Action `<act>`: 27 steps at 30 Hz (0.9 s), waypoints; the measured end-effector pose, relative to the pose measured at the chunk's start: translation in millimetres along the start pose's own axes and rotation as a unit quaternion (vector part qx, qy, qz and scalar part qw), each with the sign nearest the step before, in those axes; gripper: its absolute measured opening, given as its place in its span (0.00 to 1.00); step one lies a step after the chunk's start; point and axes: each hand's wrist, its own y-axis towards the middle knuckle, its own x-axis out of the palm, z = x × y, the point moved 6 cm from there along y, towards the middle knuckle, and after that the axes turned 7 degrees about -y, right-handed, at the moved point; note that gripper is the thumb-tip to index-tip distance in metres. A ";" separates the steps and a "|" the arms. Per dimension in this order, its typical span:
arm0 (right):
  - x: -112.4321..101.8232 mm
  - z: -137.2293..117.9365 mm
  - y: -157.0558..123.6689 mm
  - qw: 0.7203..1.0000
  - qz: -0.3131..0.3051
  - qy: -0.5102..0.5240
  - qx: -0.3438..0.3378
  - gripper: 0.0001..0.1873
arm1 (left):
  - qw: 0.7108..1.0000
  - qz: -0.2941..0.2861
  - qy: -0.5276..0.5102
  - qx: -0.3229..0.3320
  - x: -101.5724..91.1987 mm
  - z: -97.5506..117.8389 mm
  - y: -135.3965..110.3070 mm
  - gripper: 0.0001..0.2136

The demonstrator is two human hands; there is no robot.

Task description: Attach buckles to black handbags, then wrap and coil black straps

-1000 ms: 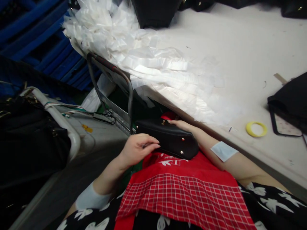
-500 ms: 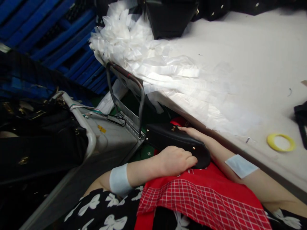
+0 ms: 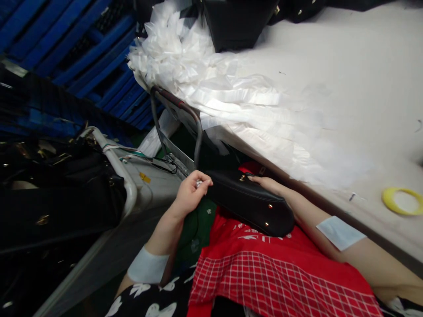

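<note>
A black handbag (image 3: 246, 200) with small gold-coloured studs rests on its side at my lap, its studded base facing me. My right hand (image 3: 267, 184) is closed on the bag's far side, thumb near a gold clasp; its other fingers are hidden behind the bag. At the bag's left end is my left hand (image 3: 191, 193), its fingers curled in a pinch. Something small and whitish shows between those fingers, too small to name.
A pale table (image 3: 357, 79) carries a heap of crumpled white sheets (image 3: 205, 75), a yellow tape roll (image 3: 389, 200) and dark bags (image 3: 241, 22) at the back. To the left stands a grey cart (image 3: 153, 193) with a metal handle (image 3: 198, 136), beside more black bags (image 3: 62, 202).
My left hand has moved from the bag's near right end to its left end, now pinched. Both studs at the right end are uncovered. My right hand keeps its hold.
</note>
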 end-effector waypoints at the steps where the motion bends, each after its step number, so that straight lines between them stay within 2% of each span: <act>1: 0.9 0.8 0.9 1.000 -0.006 0.001 0.000 0.15 | 0.997 0.048 -0.050 -0.036 -16.9 -17.0 2.2 0.08; 2: 1.8 1.6 1.9 1.000 -0.014 0.001 0.000 0.15 | 0.990 0.085 -0.088 -0.066 -29.8 -33.3 2.3 0.11; 4: 3.8 4.0 4.3 0.999 -0.032 0.001 0.008 0.16 | 0.978 0.128 -0.123 -0.112 -44.0 -60.8 -2.1 0.16; 8: 5.3 7.4 10.4 0.998 -0.055 0.012 0.018 0.16 | 0.976 0.114 -0.095 -0.156 -39.3 -89.9 -16.6 0.17; 15: 6.5 15.7 22.4 0.994 -0.084 0.055 0.039 0.17 | 0.985 0.066 -0.034 -0.155 -23.1 -106.3 -20.0 0.17; 21: 2.6 18.8 24.0 0.995 -0.062 0.039 0.061 0.17 | 0.987 0.027 -0.035 -0.156 -18.4 -108.0 -15.4 0.13; 24: 4.4 15.3 22.7 0.996 -0.065 0.049 0.047 0.16 | 0.978 0.002 -0.107 -0.182 -17.8 -109.5 -17.5 0.16; 27: 6.3 13.1 22.9 0.995 -0.068 0.059 0.033 0.15 | 0.962 0.013 -0.206 -0.180 -21.6 -107.9 -16.2 0.18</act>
